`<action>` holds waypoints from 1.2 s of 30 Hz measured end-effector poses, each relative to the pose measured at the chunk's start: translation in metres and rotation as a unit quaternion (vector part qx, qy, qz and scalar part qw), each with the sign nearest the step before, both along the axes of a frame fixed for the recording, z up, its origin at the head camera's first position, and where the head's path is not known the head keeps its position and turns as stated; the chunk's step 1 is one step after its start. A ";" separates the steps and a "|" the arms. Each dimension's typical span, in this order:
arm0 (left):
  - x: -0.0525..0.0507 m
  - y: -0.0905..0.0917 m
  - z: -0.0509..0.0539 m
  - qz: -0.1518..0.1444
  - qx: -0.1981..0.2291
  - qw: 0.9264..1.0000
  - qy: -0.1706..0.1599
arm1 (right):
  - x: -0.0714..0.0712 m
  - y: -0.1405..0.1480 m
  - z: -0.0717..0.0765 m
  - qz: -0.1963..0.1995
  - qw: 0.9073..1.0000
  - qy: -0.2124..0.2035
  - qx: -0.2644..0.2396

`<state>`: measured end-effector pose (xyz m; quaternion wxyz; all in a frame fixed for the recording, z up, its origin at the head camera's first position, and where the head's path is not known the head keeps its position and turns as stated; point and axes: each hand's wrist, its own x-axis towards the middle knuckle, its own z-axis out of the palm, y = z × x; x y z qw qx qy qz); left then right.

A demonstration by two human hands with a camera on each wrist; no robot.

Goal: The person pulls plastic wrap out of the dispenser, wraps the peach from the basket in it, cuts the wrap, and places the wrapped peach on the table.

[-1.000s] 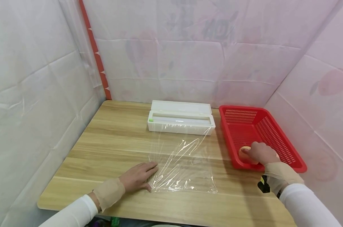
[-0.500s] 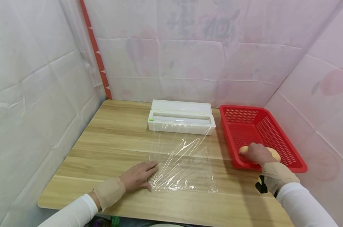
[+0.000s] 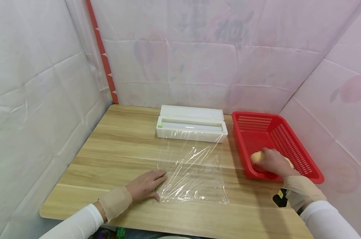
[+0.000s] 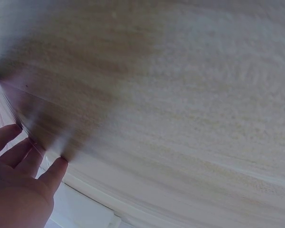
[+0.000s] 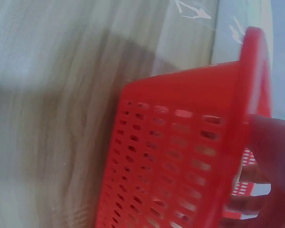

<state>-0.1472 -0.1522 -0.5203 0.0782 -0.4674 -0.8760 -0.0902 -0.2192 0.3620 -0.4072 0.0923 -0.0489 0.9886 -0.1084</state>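
My left hand (image 3: 146,186) rests flat on the table with fingers extended, touching the left edge of a sheet of clear plastic wrap (image 3: 195,172). The wrap runs toward me from a white dispenser box (image 3: 192,136), whose lid stands open at the back. At right, my right hand (image 3: 275,162) reaches into the red basket (image 3: 241,146), its fingers round a pale orange-tan oblong item (image 3: 256,157) that looks like a bread roll. Its ends show on either side of the hand. In the right wrist view, the basket wall (image 5: 171,142) hides most of it.
The wooden table (image 3: 114,146) has white sheeting behind it and along both sides. A green cutter tab (image 3: 160,126) sits at the box's left end. The basket's high rim (image 3: 287,132) stands close to the right-hand sheeting.
Inside the basket, my right hand has shifted and turned slightly on the oblong item, which has moved a little with it. My left hand, the wrap and the box stay where they were.
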 end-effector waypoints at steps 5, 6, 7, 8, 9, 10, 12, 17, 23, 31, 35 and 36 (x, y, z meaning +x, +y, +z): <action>-0.001 0.000 -0.001 0.003 -0.003 1.000 -0.004 | 0.004 0.001 0.011 0.007 0.999 0.037 -0.019; 0.000 0.000 -0.001 0.004 -0.003 1.000 -0.005 | 0.005 0.000 0.014 0.007 0.999 0.041 -0.024; 0.000 0.000 -0.001 0.003 -0.003 1.000 -0.005 | 0.006 0.001 0.016 0.008 0.999 0.046 -0.026; 0.000 0.000 0.000 0.004 -0.003 1.000 -0.005 | 0.007 0.002 0.018 0.012 0.998 0.052 -0.027; 0.000 0.000 0.000 0.003 -0.003 1.000 -0.005 | 0.007 0.002 0.020 0.016 0.998 0.060 -0.025; 0.000 0.000 0.000 0.003 -0.002 1.000 -0.005 | 0.007 0.003 0.022 0.022 0.997 0.074 -0.023; 0.000 0.000 0.000 0.003 -0.004 1.000 -0.004 | 0.008 0.004 0.025 0.036 0.994 0.101 -0.019; 0.000 0.000 0.000 0.004 -0.006 1.000 0.000 | 0.012 0.000 0.039 0.061 0.985 0.162 -0.029; 0.000 0.000 0.000 0.007 -0.005 1.000 -0.010 | 0.017 -0.020 0.056 0.085 0.974 0.204 -0.048; 0.001 0.000 0.002 0.014 -0.016 1.000 -0.019 | 0.027 -0.064 0.064 0.105 0.971 0.199 -0.084; 0.001 0.001 0.003 0.014 -0.017 0.999 -0.024 | 0.030 -0.084 0.058 0.138 0.966 0.200 -0.086; 0.001 0.001 0.004 0.014 -0.018 0.999 -0.026 | 0.030 -0.089 0.055 0.148 0.964 0.202 -0.087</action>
